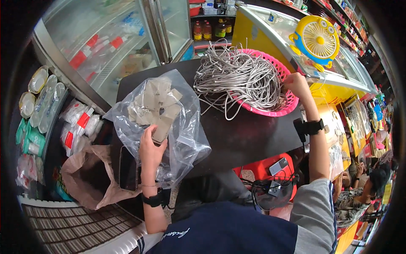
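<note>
My left hand [151, 148] is closed around a small grey-beige folded cardboard piece [163, 132], thumb on one side and fingers on the other. Several more cardboard pieces [153, 95] lie in a heap just beyond it, on a clear plastic bag [192, 142] spread over the dark table. At the right, my right hand [298, 86] is at the rim of a pink plastic basket [291, 101], fingers curled inward and pressed together. What they grip, if anything, is hidden. A large tangle of grey cables [241, 78] fills the basket and spills over its left side.
A dark phone [128, 168] lies at the table's [249, 139] left edge, beside an opened brown bag [91, 169]. A red stool [262, 167] with devices and wires stands below the right edge. Behind are a glass-door fridge [114, 42], a yellow chest freezer [253, 31] and a yellow-blue fan [318, 41].
</note>
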Motion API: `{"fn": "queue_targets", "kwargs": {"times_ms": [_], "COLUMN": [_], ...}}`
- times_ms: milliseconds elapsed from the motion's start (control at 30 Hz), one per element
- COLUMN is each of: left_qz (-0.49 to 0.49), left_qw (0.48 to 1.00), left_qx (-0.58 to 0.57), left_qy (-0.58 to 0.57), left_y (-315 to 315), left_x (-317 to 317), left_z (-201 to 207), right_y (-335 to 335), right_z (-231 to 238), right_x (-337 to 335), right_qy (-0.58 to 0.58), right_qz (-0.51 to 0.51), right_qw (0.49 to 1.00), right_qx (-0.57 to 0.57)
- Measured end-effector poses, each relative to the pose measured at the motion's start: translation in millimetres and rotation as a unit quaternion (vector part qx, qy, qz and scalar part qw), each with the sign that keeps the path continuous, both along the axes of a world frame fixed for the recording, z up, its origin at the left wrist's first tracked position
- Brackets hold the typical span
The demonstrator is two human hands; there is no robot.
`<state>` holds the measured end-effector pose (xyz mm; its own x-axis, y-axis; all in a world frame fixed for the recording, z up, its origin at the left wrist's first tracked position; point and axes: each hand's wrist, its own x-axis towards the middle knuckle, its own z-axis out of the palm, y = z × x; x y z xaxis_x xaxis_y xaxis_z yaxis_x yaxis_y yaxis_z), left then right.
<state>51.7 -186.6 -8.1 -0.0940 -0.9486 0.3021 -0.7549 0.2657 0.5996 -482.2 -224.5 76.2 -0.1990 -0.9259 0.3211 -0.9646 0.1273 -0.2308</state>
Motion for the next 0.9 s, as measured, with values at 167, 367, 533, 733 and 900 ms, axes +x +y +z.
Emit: {"fn": "queue_targets", "kwargs": {"times_ms": [167, 367, 533, 733, 900], "left_qz": [-0.010, 0.029, -0.007, 0.047, 0.076], "left_qw": [0.987, 0.982, 0.991, 0.967, 0.974], "left_qx": [0.055, -0.007, -0.013, -0.023, 0.010], "left_qy": [0.153, 0.186, 0.133, 0.249, 0.212], "left_y": [-3.0, 11.5, 4.1, 7.4, 13.7], "left_x": [0.7, -0.3, 12.1, 7.6, 10.2], "left_z": [0.0, 20.3, 7.2, 8.3, 26.8], "right_y": [29.1, 55.9, 72.1, 62.5, 67.1], "right_z": [22.6, 17.6, 21.2, 3.9, 17.9], "right_x": [12.4, 20.9, 40.1, 9.2, 32.1], "right_qy": [-0.015, -0.081, -0.111, -0.060, -0.051], "right_qz": [0.002, 0.056, 0.033, 0.007, -0.009], "right_qw": [0.998, 0.995, 0.992, 0.976, 0.943], "right_qx": [-0.067, -0.012, -0.048, -0.208, -0.328]}}
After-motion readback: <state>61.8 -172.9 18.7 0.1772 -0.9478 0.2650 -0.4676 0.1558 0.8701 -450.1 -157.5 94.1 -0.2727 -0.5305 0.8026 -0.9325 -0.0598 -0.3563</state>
